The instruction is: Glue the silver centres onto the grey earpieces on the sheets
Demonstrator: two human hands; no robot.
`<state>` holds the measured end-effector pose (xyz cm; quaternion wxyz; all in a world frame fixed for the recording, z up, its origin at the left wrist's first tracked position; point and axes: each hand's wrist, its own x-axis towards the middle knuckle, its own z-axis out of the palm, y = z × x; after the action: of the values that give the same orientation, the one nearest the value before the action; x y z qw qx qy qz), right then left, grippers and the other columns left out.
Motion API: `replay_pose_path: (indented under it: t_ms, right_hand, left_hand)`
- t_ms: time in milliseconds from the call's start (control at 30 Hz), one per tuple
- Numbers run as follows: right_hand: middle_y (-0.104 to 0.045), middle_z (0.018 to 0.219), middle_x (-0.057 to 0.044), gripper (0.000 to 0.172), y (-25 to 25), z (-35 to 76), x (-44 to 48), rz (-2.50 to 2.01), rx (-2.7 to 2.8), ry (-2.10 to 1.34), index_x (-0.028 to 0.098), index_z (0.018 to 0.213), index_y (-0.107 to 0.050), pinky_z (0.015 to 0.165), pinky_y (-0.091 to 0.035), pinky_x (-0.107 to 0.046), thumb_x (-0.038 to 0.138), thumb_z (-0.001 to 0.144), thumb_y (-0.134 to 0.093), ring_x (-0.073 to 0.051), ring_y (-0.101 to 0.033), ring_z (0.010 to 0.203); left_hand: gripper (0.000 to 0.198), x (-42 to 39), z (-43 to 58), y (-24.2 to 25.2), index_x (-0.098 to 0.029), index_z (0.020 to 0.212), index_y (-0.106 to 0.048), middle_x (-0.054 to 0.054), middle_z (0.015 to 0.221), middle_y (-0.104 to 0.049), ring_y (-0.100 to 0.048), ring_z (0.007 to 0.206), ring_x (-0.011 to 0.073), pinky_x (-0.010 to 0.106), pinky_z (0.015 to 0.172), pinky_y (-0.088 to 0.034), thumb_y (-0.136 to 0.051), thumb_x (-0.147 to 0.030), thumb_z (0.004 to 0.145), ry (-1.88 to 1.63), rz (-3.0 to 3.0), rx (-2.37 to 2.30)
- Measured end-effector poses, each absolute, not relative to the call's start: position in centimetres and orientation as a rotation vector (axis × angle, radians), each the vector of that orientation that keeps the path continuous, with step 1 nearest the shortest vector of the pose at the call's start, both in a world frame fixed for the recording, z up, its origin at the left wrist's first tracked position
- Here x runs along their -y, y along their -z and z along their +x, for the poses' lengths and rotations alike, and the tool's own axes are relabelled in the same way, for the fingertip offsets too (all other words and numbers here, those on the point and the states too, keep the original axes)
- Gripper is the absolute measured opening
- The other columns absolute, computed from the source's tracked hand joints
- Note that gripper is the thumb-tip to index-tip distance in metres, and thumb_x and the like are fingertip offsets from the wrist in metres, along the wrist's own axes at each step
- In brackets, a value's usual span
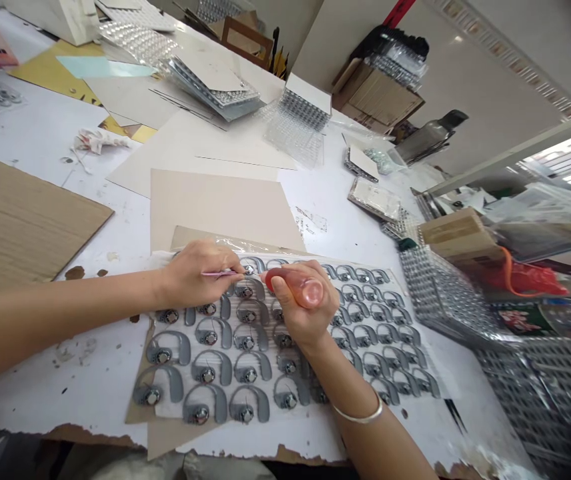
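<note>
Pink-handled slim tool (218, 273) pinched narrowly in the left hand (198, 273), its tip at a grey ear-hook piece (248, 269).
Right hand (305, 313) wraps a translucent orange rubber bulb (293, 288) just beside it, above rows of grey ear-hook pieces on tan card (138, 413).

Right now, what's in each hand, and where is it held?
The left hand pinches a slim pink tool near its tip. The right hand wraps its fingers around the body of a translucent orange-red bulb.
</note>
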<state>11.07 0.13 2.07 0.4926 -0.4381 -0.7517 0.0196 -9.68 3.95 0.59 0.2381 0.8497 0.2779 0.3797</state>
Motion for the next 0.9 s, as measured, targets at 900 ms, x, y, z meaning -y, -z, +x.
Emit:
replay_pose_path:
  t_ms: [900]
  right_hand:
    - [-0.066,0.079,-0.003,0.009,-1.7,10.9,0.0,-1.081,1.790,-0.105,0.019,0.084,-0.064,0.063,-0.050,-0.032,0.023,0.078,-0.069,-0.016,-0.059,0.072]
  left_hand:
    - [0.015,-5.9,-9.8,-1.4,-0.015,0.073,-0.072,0.002,0.070,-0.070,-0.060,0.063,0.0126,0.020,0.055,-0.043,-0.068,-0.030,0.073,-0.789,1.782,-0.995]
